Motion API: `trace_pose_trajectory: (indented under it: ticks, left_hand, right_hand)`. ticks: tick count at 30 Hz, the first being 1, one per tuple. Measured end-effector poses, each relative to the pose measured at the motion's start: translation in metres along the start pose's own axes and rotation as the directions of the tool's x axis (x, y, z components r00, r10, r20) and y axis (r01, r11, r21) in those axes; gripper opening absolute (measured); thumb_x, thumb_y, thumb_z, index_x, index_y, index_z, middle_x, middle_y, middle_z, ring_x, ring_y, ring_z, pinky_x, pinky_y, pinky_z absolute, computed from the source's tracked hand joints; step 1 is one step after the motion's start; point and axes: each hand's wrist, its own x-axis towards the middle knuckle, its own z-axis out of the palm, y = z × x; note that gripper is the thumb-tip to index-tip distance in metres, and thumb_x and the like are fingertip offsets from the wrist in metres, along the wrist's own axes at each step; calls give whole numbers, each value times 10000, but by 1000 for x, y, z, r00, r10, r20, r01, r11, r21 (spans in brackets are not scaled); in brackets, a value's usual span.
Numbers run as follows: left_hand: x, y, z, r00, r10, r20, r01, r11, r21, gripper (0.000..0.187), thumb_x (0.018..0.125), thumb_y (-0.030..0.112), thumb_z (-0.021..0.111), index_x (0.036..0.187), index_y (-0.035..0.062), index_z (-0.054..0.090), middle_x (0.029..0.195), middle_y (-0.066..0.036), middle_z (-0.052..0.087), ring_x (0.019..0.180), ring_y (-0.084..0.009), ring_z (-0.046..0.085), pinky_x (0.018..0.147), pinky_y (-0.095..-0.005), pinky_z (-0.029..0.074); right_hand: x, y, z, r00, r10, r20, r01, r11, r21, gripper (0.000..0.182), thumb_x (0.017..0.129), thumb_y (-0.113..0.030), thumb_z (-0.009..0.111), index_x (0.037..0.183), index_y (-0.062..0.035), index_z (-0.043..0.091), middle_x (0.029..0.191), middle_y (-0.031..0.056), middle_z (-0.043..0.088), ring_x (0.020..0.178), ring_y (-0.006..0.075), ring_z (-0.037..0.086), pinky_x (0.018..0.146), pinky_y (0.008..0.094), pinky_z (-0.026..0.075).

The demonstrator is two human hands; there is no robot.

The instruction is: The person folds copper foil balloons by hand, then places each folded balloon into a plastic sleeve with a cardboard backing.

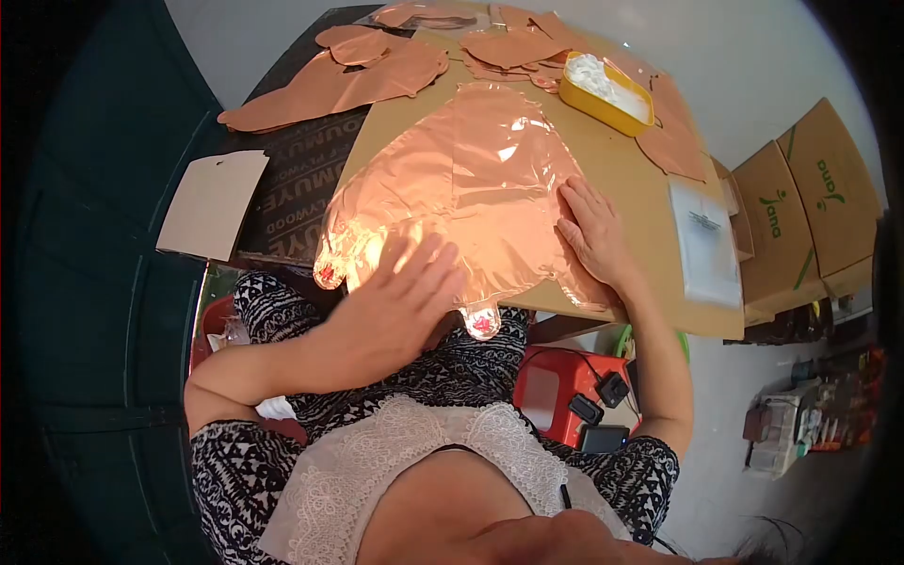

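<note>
A copper-coloured foil balloon [471, 179], flat and shiny with creases, lies across the front of the table. Its near edge has small tabs, two of them with red marks, and one hangs past the table edge. My left hand [405, 282] is over the balloon's lower left part, fingers outstretched and slightly blurred, with nothing gripped. On the balloon's right edge rests my right hand [591, 235], palm down with the fingers lying flat.
More flat foil balloons [348, 80] lie at the back left and back right. A yellow container [607, 118] with white contents stands behind the right hand. Clear plastic bags [702, 240] lie at the right edge. Cardboard boxes [800, 198] stand beyond; a red stool [551, 395] is below.
</note>
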Motion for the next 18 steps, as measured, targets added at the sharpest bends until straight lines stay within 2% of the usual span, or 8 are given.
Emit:
trace_pose_trajectory:
  ticks: [2,3,9,16,18]
  left_hand:
    - [13,9,29,994,4,-109,9,992,122,658,814,224,619,1349,-80,386,1410,-280,380,1371,-428,308,1131,-527,219]
    - [18,11,35,981,18,-191,1,995,96,540,836,156,503,1297,-117,432,1354,-293,442,1319,-438,381,1104,-528,267]
    - [25,5,51,977,21,-213,-1,996,92,568,799,146,529,1265,-163,427,1315,-321,465,1278,-453,421,1092,-533,298]
    - [11,0,44,982,42,-185,-37,999,29,559,800,111,532,1285,-141,414,1333,-306,446,1287,-442,410,1097,-528,297]
    - [9,1,42,983,37,-179,-35,999,10,565,800,109,533,1297,-130,407,1344,-299,435,1295,-437,401,1096,-527,298]
  right_hand:
    - [0,0,-1,1000,-2,-3,2,1000,-3,496,943,-317,525,1344,-33,463,1435,177,428,1354,337,368,1107,480,272]
    - [-1,0,1,1000,-4,-6,4,1000,-4,496,941,-317,527,1343,-32,464,1434,177,429,1356,337,366,1109,479,271]
    - [-2,0,-1,1000,9,-3,-9,1000,29,498,926,-304,558,1334,-32,475,1434,177,430,1366,333,356,1115,472,267]
    - [-1,0,-18,998,36,55,-39,997,62,522,897,-271,603,1331,-14,471,1439,210,407,1351,371,359,1114,468,273]
    - [-5,-2,-20,999,20,-36,-21,1000,-20,519,893,-255,608,1331,-14,471,1444,216,396,1346,379,361,1115,469,272]
